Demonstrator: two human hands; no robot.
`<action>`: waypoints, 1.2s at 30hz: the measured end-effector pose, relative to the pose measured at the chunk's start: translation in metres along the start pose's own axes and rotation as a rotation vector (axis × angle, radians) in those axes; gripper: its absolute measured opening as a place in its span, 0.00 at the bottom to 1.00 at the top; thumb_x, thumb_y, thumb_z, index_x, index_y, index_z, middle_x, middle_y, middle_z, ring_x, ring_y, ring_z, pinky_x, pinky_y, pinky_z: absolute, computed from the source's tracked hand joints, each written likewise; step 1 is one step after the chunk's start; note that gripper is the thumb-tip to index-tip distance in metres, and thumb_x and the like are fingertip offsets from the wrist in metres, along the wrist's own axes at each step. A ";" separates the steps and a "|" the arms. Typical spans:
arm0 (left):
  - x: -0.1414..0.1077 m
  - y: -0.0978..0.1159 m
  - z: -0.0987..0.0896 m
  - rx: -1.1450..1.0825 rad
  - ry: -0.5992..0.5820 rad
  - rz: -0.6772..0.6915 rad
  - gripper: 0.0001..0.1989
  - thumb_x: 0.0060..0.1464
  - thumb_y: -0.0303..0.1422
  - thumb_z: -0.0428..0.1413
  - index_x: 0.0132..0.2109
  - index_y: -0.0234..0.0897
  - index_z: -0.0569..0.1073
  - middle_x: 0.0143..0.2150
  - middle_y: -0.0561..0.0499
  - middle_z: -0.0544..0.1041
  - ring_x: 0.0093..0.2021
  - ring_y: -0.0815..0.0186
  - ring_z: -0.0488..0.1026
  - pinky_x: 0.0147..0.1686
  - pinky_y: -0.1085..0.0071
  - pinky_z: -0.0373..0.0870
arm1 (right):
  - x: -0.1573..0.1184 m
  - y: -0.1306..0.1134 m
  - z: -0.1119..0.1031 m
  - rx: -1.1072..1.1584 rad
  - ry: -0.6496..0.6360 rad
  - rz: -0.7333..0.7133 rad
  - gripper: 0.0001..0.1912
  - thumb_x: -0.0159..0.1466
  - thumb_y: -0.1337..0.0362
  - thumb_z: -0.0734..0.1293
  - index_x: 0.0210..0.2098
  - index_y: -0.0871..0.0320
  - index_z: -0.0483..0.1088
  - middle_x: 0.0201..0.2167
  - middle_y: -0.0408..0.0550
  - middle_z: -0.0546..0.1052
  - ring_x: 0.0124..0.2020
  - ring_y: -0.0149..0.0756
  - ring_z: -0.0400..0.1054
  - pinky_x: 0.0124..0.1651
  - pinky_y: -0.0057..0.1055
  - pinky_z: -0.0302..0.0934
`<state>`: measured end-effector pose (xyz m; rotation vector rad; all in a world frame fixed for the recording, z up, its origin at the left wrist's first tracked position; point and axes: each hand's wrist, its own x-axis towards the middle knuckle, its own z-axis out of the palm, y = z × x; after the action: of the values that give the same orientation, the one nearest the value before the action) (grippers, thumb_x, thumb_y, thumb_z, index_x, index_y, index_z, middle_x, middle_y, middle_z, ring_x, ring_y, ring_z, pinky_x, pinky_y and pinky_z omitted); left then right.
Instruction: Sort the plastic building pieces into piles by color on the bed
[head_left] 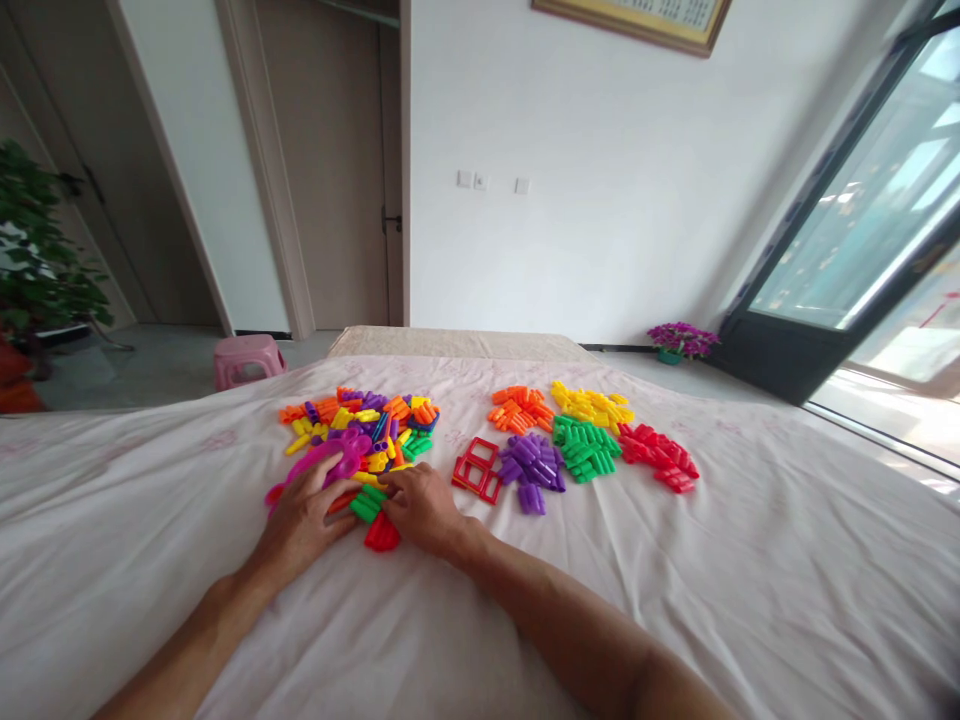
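My left hand point(304, 510) lies at the near left of a mixed pile of colourful plastic toy pieces point(375, 430). Its fingers are apart, over a magenta piece with a scalloped edge point(345, 455) and an orange piece point(341, 503). My right hand point(424, 505) reaches into the same pile's near edge with bent fingers closed together. Beside those fingertips are green pieces point(367, 503) and a yellow piece point(369, 480); whatever they pinch is hidden. Red pieces point(382, 533) lie just below, between both hands.
To the right are single-colour heaps: orange point(521, 408), yellow point(592, 404), green point(586, 447), purple point(532, 465) and red point(660, 455). Red square frames point(478, 470) lie left of the purple heap. A pale cloth point(570, 600) covers the surface in wrinkles. A pink stool point(247, 358) stands beyond.
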<state>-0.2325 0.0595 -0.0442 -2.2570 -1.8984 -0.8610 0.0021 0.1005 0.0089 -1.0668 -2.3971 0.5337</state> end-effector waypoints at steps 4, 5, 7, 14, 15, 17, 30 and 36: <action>-0.001 0.000 -0.005 0.003 0.026 0.020 0.25 0.56 0.54 0.58 0.53 0.48 0.83 0.69 0.44 0.71 0.65 0.50 0.73 0.64 0.53 0.72 | 0.008 0.013 -0.014 0.036 0.030 0.013 0.17 0.63 0.68 0.69 0.51 0.53 0.80 0.43 0.45 0.84 0.43 0.39 0.76 0.48 0.30 0.66; -0.002 -0.001 -0.006 0.006 0.034 0.023 0.24 0.56 0.54 0.58 0.54 0.49 0.82 0.69 0.44 0.71 0.64 0.51 0.73 0.64 0.55 0.73 | 0.010 0.019 -0.020 0.036 0.051 0.033 0.17 0.64 0.69 0.68 0.51 0.53 0.80 0.43 0.45 0.84 0.42 0.38 0.76 0.47 0.29 0.66; -0.002 -0.003 -0.009 0.004 0.045 0.031 0.23 0.58 0.53 0.56 0.52 0.49 0.83 0.68 0.46 0.72 0.64 0.53 0.74 0.64 0.56 0.73 | 0.014 0.034 -0.037 0.008 0.119 0.079 0.17 0.64 0.69 0.67 0.50 0.54 0.81 0.41 0.46 0.83 0.41 0.37 0.76 0.45 0.28 0.65; -0.001 -0.006 -0.013 -0.068 0.061 0.049 0.19 0.62 0.51 0.53 0.41 0.48 0.85 0.61 0.47 0.78 0.59 0.57 0.78 0.60 0.62 0.75 | 0.012 0.092 -0.118 -0.256 0.296 0.293 0.15 0.66 0.67 0.66 0.49 0.55 0.81 0.45 0.50 0.83 0.46 0.39 0.75 0.46 0.28 0.62; -0.001 -0.006 -0.013 -0.086 0.073 0.044 0.19 0.62 0.51 0.53 0.41 0.47 0.85 0.61 0.47 0.79 0.59 0.58 0.78 0.60 0.63 0.75 | 0.009 0.098 -0.129 -0.288 0.305 0.344 0.14 0.67 0.67 0.66 0.47 0.55 0.81 0.44 0.49 0.84 0.45 0.39 0.76 0.44 0.27 0.61; -0.002 -0.007 -0.014 -0.123 0.087 0.049 0.19 0.62 0.50 0.54 0.40 0.45 0.84 0.60 0.47 0.79 0.58 0.59 0.78 0.60 0.64 0.75 | 0.002 0.111 -0.151 -0.353 0.315 0.451 0.14 0.67 0.66 0.64 0.43 0.55 0.83 0.40 0.49 0.84 0.43 0.39 0.76 0.41 0.27 0.60; -0.003 -0.008 -0.023 -0.196 0.228 0.037 0.14 0.62 0.44 0.55 0.38 0.42 0.80 0.50 0.47 0.84 0.52 0.61 0.80 0.57 0.65 0.75 | -0.048 0.169 -0.224 -0.426 0.484 0.946 0.23 0.67 0.63 0.63 0.60 0.51 0.77 0.58 0.55 0.78 0.58 0.51 0.73 0.53 0.40 0.65; 0.000 -0.022 -0.022 -0.103 0.266 -0.033 0.15 0.62 0.43 0.54 0.41 0.41 0.81 0.49 0.46 0.84 0.53 0.58 0.79 0.61 0.61 0.73 | -0.010 0.113 -0.181 -0.238 0.421 0.490 0.18 0.69 0.67 0.63 0.53 0.52 0.80 0.50 0.48 0.83 0.52 0.40 0.76 0.56 0.32 0.64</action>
<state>-0.2612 0.0564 -0.0322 -2.0447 -1.8142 -1.2205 0.1739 0.1924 0.0961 -1.6980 -1.8600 0.1486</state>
